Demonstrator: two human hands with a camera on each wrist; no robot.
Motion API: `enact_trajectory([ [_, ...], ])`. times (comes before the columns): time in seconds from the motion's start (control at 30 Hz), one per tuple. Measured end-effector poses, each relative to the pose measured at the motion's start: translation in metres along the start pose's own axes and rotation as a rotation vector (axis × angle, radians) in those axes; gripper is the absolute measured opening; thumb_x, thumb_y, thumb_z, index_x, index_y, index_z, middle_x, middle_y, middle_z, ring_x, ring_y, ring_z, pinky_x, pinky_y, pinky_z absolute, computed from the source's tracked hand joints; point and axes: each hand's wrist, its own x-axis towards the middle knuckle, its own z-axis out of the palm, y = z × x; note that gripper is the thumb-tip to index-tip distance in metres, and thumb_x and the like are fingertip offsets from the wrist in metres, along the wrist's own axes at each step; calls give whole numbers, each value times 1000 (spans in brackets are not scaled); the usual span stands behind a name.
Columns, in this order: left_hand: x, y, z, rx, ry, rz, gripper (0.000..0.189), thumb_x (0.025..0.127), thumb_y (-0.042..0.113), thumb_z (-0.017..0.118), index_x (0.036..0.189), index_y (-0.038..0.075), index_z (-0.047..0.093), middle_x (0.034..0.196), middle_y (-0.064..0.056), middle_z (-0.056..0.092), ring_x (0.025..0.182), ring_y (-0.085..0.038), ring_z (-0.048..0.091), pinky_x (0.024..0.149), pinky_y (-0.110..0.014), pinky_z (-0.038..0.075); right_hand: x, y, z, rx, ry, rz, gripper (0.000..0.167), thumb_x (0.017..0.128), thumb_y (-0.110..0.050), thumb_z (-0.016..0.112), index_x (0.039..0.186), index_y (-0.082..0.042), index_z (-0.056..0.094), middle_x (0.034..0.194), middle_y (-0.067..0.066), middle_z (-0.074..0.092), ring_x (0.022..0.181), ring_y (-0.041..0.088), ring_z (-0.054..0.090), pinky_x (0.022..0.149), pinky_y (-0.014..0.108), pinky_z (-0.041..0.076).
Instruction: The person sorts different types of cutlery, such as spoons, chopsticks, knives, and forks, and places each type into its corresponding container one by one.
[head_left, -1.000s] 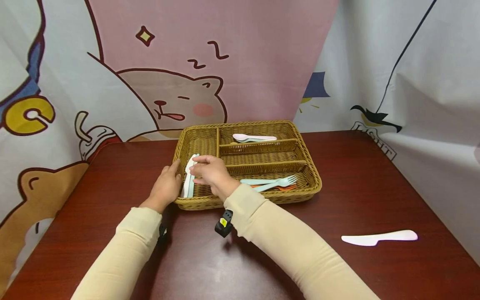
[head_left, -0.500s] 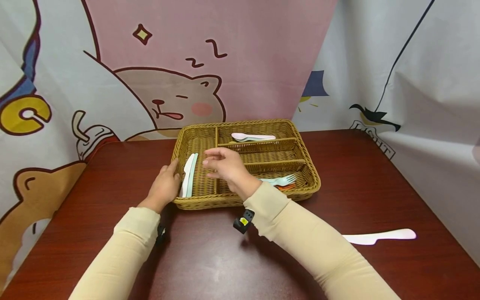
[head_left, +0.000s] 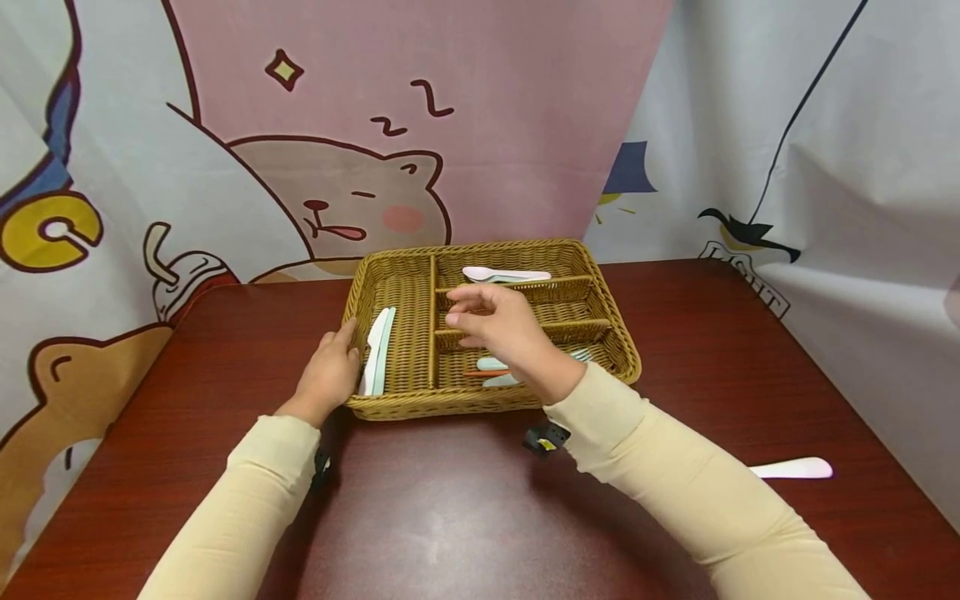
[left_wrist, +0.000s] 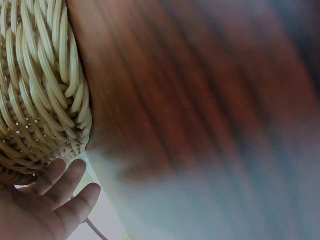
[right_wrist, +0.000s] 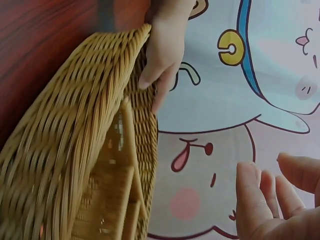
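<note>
A wicker cutlery basket [head_left: 420, 404] with several compartments stands on the table. My left hand [head_left: 326, 375] holds its left rim, thumb inside and index finger along the rim; the left wrist view shows the other fingers straight, just outside the weave. My right hand [head_left: 502, 325] hovers over the middle dividers with loosely bent fingers, gripping nothing. In the left compartment a white knife [head_left: 372, 354] and a pale blue knife [head_left: 384, 354] lie side by side. Pale blue forks [head_left: 491, 364] and an orange utensil [head_left: 476, 374] lie in the front compartment, partly hidden by my right hand.
A pink spoon [head_left: 517, 275] lies over other utensils in the back compartment. On the table [head_left: 435, 508] at right, a pinkish-white knife [head_left: 798, 468] is partly covered by my right sleeve. A printed curtain [head_left: 525, 108] hangs behind the table.
My right hand has moved right, away from the two knives in the left compartment, to above the middle dividers. My left hand stays at the basket's rim.
</note>
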Motion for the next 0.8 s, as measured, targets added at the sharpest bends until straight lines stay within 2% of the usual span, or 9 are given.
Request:
enact_trajectory([
  [0.1,0,0,0,-1,2,0,54,102,13,32,153,2,19,140,-31,35,126,-46,42,104,-56,35,-5,1,-12,-29,-8,-14,31,91,-6,66,122,-5,63,104,9,62,101,28,63,84,43,55],
  [0.27,1,-1,0,6,8,7,54,102,12,32,153,0,19,139,-32,36,126,-47,42,104,-56,35,-15,2,-34,-98,-15,-48,33,91,-7,66,123,-4,62,105,10,63,102,30,62,80,35,56],
  [0.5,0,1,0,-1,5,6,54,102,12,33,153,1,19,138,-32,36,124,-47,44,103,-56,36,-30,8,-71,-285,17,-117,34,91,-10,67,124,-4,62,112,14,64,92,18,63,76,31,55],
  [0.67,-1,1,-1,-1,3,-3,54,102,12,32,153,1,18,140,-32,35,125,-47,43,104,-56,36,-38,13,-95,-431,51,-143,34,91,-16,68,123,-7,63,116,12,66,96,20,62,72,31,52],
  [0.8,0,1,-1,-3,2,3,54,102,12,32,153,1,18,140,-32,35,126,-46,42,104,-56,35,-48,18,-113,-504,68,-173,32,90,-19,69,120,-7,66,112,11,67,95,18,60,71,27,49],
])
